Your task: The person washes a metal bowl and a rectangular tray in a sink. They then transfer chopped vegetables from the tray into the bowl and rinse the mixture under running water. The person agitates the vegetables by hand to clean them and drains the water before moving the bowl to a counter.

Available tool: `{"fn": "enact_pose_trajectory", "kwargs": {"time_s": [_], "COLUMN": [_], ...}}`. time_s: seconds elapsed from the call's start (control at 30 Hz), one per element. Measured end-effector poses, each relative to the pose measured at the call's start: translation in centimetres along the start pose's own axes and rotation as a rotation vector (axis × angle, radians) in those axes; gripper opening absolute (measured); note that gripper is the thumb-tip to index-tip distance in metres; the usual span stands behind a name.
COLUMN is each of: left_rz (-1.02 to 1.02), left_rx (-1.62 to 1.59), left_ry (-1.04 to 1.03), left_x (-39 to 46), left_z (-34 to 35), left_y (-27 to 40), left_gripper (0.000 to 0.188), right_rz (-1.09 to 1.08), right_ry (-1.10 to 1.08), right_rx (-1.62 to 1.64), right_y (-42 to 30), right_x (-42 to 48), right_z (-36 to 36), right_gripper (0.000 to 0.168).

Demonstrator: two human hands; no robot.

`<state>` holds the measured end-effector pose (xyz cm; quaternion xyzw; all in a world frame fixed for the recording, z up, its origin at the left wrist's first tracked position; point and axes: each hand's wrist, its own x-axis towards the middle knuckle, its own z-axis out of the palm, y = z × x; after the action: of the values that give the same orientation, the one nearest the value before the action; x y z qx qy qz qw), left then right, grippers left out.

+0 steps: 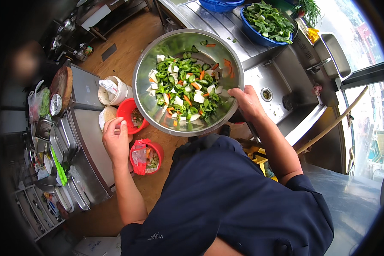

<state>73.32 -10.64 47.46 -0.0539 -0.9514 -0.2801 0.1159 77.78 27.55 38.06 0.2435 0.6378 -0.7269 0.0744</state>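
Observation:
My right hand (248, 101) grips the rim of a large stainless steel mixing bowl (228, 43) at its lower right side. Inside the bowl lie chopped green peppers (208, 107), white chunks (198, 97) and orange carrot slices (187, 100). A few carrot slices and green pieces cling to the bowl's wall. To the left, apart from the bowl, my left hand (115, 137) hovers with its fingers curled towards the thumb. No object shows in it, but its palm is hidden. Just beyond it stands a red bucket (124, 110) with food scraps inside.
A second red bucket (160, 150) of scraps and a white bucket (110, 100) stand on the floor. At right is a steel sink (281, 67); behind it, a blue basket (252, 32) holds leafy greens (268, 19). Steel trays (64, 140) crowd the left counter. A person (25, 64) stands far left.

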Motion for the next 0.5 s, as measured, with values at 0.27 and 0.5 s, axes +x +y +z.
{"fn": "enact_pose_trajectory", "kwargs": {"time_s": [0.27, 0.5], "left_rz": [0.397, 0.257], "left_rx": [0.053, 0.264], "left_ry": [-0.370, -0.333], "left_x": [1.7, 4.4], "left_z": [8.0, 5.5], "left_y": [10.4, 9.9], "left_gripper": [0.010, 0.012], "right_rz": [-0.072, -0.071], "right_ry": [-0.083, -0.099], "right_rx": [-0.054, -0.084], "right_y": [0.0, -1.5], "right_x": [-0.7, -2.3], "right_z": [-0.1, -1.2], "right_gripper": [0.031, 0.033]}}
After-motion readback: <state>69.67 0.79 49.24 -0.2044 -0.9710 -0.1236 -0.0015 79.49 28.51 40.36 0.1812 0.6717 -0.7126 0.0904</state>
